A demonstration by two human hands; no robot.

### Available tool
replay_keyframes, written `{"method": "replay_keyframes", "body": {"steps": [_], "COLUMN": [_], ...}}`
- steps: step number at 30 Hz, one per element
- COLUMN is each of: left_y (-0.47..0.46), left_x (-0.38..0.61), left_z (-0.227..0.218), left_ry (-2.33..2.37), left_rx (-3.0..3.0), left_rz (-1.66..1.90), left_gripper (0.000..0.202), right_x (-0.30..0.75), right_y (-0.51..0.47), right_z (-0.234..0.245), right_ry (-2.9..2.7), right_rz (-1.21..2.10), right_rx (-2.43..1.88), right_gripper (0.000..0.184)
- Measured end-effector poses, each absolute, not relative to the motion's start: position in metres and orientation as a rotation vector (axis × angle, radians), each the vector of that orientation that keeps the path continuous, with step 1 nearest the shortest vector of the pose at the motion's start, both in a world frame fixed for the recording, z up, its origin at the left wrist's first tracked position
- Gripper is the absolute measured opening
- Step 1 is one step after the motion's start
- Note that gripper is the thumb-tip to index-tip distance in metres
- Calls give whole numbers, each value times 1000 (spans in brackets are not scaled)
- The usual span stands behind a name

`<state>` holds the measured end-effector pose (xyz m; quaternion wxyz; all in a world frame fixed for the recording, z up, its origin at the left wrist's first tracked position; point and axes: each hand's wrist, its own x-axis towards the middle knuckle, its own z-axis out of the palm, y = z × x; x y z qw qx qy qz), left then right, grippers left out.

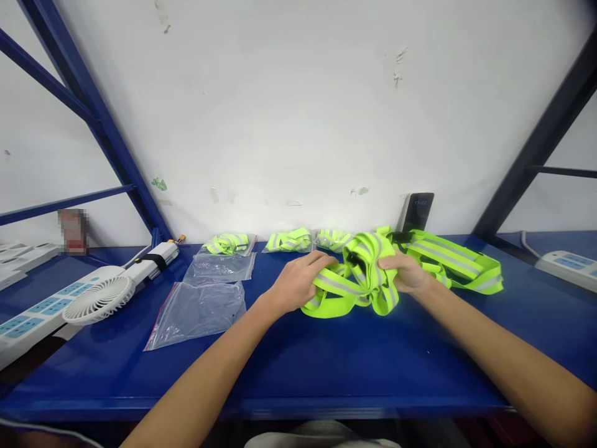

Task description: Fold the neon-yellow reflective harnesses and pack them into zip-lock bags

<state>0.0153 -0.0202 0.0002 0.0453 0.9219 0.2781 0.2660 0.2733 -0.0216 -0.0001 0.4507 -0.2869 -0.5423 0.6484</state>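
Between my two hands is a bundled reflective vest (pixel 368 267) made of neon yellow-green straps with silver stripes, partly coiled, with loops hanging at its lower left. My left hand (pixel 298 280) is closed on a strap at the bundle's left side. My right hand (pixel 405 272) grips the coiled part from the right, thumb in front. Just behind and right of it, a second reflective vest (pixel 448 255) lies loosely spread on the blue table. Left of my left hand lie two flat clear zip bags (pixel 198 311), one partly behind the other.
Along the wall sit three bagged vests, one a packed vest (pixel 289 240). A phone (pixel 417 213) leans upright at the back right. On the left are a white fan (pixel 100 300) and a power strip (pixel 51 308). Blue frame posts (pixel 107 143) flank the table (pixel 326 367).
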Motion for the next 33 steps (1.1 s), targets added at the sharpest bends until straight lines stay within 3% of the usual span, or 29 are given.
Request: {"method": "replay_keyframes", "body": {"steps": [3, 7, 9, 11, 16, 20, 24, 26, 31, 33], "left_y": [-18, -19, -24, -31, -43, -42, -39, -36, -24, -20], "left_x": [14, 18, 22, 26, 31, 31, 42, 49, 46, 35], "left_z": [0, 2, 3, 4, 3, -7, -24, -31, -30, -25], "left_ry": [813, 778, 780, 753, 490, 491, 567, 588, 605, 541], "left_rx": [2760, 2573, 2486, 2418, 2141, 1975, 1832, 1746, 1706, 1737], "left_rz": [977, 1130, 1078, 953, 673, 559, 522, 624, 960, 878], "left_gripper": [67, 29, 20, 24, 58, 63, 81, 78, 48, 58], "right_x": [278, 278, 276, 273, 275, 284, 283, 276, 256, 255], "right_y": [-19, -21, -22, -23, -16, -5, -1, -3, -9, -11], "right_z": [7, 21, 27, 30, 24, 17, 11, 10, 7, 9], "right_ry": [-1212, -1093, -1032, -968, -928, -974, -927, -854, -829, -802], "right_rz": [1447, 1296, 1243, 1230, 1193, 1126, 1180, 1199, 1206, 1232], "right_rx": [-712, -688, -658, -637, -701, -714, -736, -748, -758, -758], "right_gripper": [29, 34, 35, 35, 26, 20, 19, 23, 34, 32]}}
